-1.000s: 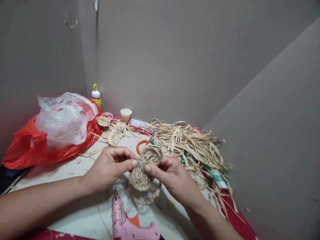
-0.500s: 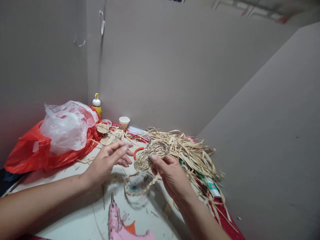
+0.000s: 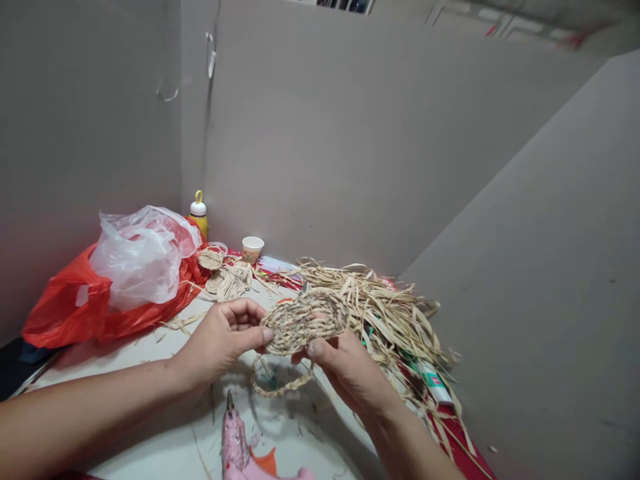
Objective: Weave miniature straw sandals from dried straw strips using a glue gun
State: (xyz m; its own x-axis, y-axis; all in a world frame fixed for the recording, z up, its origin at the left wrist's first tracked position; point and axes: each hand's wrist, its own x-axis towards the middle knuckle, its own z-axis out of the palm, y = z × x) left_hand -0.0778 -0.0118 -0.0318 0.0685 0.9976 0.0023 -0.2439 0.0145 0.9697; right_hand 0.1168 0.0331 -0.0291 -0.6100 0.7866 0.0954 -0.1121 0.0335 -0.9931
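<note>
Between my two hands is an oval piece of coiled straw braid (image 3: 306, 321), raised above the white tabletop (image 3: 165, 413). My left hand (image 3: 225, 337) pinches its left end between thumb and fingers. Along the lower right edge, my right hand (image 3: 345, 363) grips it, thumb on the near side. A loose loop of the braid (image 3: 283, 390) hangs below the oval. A pink glue gun (image 3: 235, 443) with an orange trigger lies on the table just below, its nozzle pointing away from me. Part of an orange-red thing shows behind the oval, mostly hidden.
Dry straw strips (image 3: 385, 307) are heaped at the right, beside a white-and-green tube (image 3: 435, 383). At the left lie red and clear plastic bags (image 3: 140, 260). Farther back are woven pieces (image 3: 235, 280), a paper cup (image 3: 253, 249) and a yellow bottle (image 3: 199, 217). Grey walls enclose the table.
My left hand has moved right and taken hold of the oval's left end; before, it was apart from it. The oval is now turned flatter and wider toward me.
</note>
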